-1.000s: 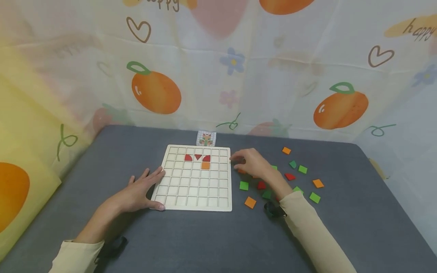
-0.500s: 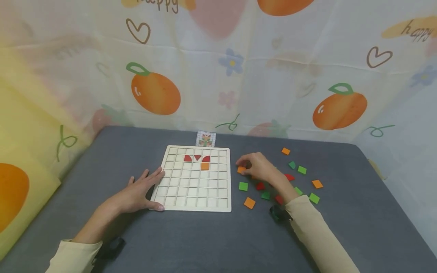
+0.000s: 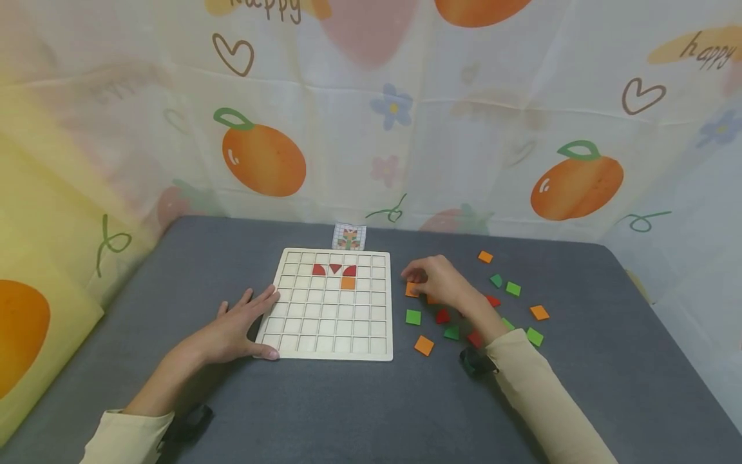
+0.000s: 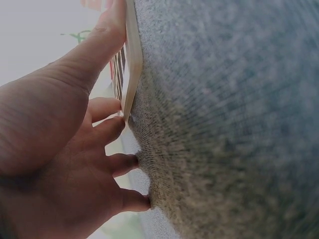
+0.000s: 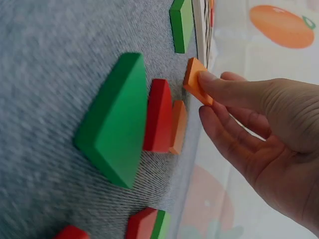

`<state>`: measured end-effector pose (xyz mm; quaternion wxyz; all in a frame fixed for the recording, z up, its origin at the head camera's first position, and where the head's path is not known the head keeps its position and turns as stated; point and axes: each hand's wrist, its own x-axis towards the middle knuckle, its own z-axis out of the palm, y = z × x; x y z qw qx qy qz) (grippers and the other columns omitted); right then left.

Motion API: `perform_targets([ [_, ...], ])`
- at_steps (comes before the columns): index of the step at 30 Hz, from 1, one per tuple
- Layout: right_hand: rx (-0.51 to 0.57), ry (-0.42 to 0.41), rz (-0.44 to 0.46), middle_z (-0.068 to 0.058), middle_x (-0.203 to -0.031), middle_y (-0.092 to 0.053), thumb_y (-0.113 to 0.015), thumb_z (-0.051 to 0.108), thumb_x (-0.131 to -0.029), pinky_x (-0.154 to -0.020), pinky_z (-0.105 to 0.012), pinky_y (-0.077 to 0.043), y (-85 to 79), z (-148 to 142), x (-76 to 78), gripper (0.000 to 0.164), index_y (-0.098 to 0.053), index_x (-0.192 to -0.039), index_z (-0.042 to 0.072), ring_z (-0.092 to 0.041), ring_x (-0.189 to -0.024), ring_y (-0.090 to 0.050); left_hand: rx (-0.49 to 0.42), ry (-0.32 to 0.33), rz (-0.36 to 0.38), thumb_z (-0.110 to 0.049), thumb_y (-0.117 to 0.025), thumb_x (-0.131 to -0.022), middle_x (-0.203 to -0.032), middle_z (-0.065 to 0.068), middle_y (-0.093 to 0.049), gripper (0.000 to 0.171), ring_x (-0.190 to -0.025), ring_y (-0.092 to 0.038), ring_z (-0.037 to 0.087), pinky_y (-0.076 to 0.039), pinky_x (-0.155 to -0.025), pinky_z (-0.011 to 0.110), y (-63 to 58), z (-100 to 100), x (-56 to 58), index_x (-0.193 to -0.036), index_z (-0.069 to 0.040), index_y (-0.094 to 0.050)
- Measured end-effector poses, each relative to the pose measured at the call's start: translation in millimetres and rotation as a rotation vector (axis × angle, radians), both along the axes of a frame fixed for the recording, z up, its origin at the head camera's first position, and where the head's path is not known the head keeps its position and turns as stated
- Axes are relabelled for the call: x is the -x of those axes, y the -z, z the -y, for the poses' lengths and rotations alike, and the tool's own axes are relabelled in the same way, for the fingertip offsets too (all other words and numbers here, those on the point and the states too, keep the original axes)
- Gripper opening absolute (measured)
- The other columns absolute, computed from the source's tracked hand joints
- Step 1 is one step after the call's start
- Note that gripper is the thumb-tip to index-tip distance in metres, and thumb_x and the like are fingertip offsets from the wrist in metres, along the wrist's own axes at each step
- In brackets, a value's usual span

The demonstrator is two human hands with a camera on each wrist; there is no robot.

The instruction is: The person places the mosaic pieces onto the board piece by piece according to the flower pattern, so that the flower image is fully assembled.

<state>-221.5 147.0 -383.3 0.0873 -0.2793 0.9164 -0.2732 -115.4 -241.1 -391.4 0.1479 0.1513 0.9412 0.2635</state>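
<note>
My left hand [image 3: 234, 328] lies spread along the left side of the white grid board [image 3: 324, 328]; its thumb rests on the near left corner. In the left wrist view two fingertips touch the board's edge [image 4: 133, 59], and the other two reach down to the cloth. Right of the board, my right hand [image 3: 437, 280] pinches an orange square tile [image 5: 196, 82], which is tilted between thumb and fingers. Set in the board's upper rows are two red quarter-round tiles [image 3: 319, 270], a red triangular tile [image 3: 335, 268] and an orange square tile [image 3: 348, 283].
A small printed pattern card [image 3: 349, 237] lies behind the board. Loose tiles are scattered around my right hand and forearm, among them a green square [image 3: 413, 317], an orange square [image 3: 424, 345] and a dark green piece [image 5: 117, 119]. A patterned curtain [image 3: 464, 129] hangs behind the table.
My right hand has drawn back slightly from the board's right edge and its fingers have come down on the orange tile, which they now pinch. The left hand has stayed put.
</note>
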Motion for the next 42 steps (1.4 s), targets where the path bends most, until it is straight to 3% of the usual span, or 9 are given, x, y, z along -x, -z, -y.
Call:
perform_targets([
  [19, -0.015, -0.059, 0.008, -0.001, -0.090, -0.069, -0.072, -0.005, -0.085, -0.074, -0.029, -0.054, -9.7, 9.2, 5.5, 0.026, -0.072, -0.109, 0.004, -0.014, -0.083, -0.063, 0.009, -0.010, 0.012, -0.051, -0.084, -0.066, -0.161, 0.019, -0.017, 0.115, -0.143, -0.005, 0.054, 0.001, -0.103, 0.076, 0.3, -0.7, 0.9, -0.154, -0.004, -0.026],
  [27, 0.012, -0.065, -0.009, -0.004, -0.091, -0.070, -0.075, 0.000, -0.083, -0.077, -0.031, -0.054, -14.6, 26.2, 5.6, 0.029, -0.071, -0.112, 0.002, -0.016, -0.084, -0.065, 0.014, -0.016, 0.014, -0.050, -0.085, -0.066, -0.161, 0.020, -0.017, 0.116, -0.143, -0.005, 0.054, 0.001, -0.103, 0.076, 0.6, -1.2, 0.8, -0.154, -0.004, -0.026],
  [42, 0.026, -0.151, -0.013, -0.001, -0.094, -0.070, -0.075, 0.004, -0.085, -0.074, -0.027, -0.052, -13.7, 60.6, 10.0, 0.028, -0.072, -0.113, 0.005, -0.014, -0.085, -0.062, -0.012, -0.004, 0.005, -0.051, -0.083, -0.067, -0.161, 0.020, -0.016, 0.114, -0.143, -0.004, 0.054, 0.002, -0.103, 0.076, 0.2, 2.5, -0.7, -0.154, -0.004, -0.026],
])
